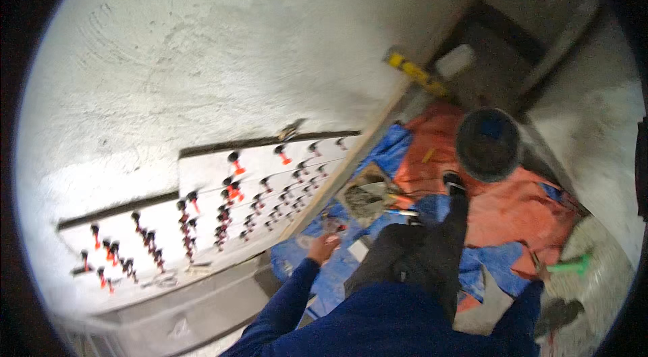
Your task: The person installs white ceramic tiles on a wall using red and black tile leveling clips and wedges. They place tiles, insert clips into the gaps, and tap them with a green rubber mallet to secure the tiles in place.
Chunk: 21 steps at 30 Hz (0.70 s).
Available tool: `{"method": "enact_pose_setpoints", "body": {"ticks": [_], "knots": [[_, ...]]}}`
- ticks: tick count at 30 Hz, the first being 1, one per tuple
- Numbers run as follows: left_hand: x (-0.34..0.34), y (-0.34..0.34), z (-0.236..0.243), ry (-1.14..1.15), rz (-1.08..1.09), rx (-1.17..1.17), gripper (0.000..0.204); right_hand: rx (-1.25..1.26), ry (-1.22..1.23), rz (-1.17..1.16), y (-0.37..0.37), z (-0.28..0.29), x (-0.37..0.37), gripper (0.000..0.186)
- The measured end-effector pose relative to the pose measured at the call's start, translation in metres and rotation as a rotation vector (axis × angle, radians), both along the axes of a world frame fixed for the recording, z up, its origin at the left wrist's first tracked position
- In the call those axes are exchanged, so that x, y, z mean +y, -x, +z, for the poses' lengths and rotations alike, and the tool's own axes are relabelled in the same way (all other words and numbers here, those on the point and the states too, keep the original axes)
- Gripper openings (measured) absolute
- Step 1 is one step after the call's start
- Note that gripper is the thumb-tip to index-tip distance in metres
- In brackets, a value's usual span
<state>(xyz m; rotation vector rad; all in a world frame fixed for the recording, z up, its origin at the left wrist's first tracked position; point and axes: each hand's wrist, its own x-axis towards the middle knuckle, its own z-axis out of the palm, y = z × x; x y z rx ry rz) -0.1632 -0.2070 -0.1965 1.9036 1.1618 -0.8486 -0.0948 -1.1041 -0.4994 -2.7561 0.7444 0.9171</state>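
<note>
I see a rough, matt plaster wall, smooth glossy white tiles with red plastic clips, crumpled orange and blue plastic sheets, and a dark matt bucket.

you face a rough grey plaster wall, its lower part set with white tiles; orange and blue tarps cover the floor.

Right hand hidden below the dark blue sleeve at the lower edge, left hand grip too small and blurred to read, bucket contents unclear.
</note>
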Motion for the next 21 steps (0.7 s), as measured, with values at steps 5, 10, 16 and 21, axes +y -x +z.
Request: {"method": "enact_pose_setpoints", "body": {"ticks": [5,10,16,21], "knots": [[-0.053,-0.073,-0.005,0.007,-0.352,0.054,0.035,-0.025,-0.017,-0.012,0.051,-0.062,-0.076,0.068],[-0.052,-0.077,-0.021,0.023,-0.417,0.067,0.034,-0.009,0.025,0.089,0.080,-0.099,-0.073,0.082],[-0.028,0.003,-0.040,-0.060,-0.381,0.151,0.037,-0.144,0.024,0.425,0.058,-0.111,-0.114,0.061],[-0.009,0.100,-0.019,-0.061,-0.293,0.142,0.039,-0.443,-0.237,0.197,0.057,-0.058,0.005,0.051]]}}
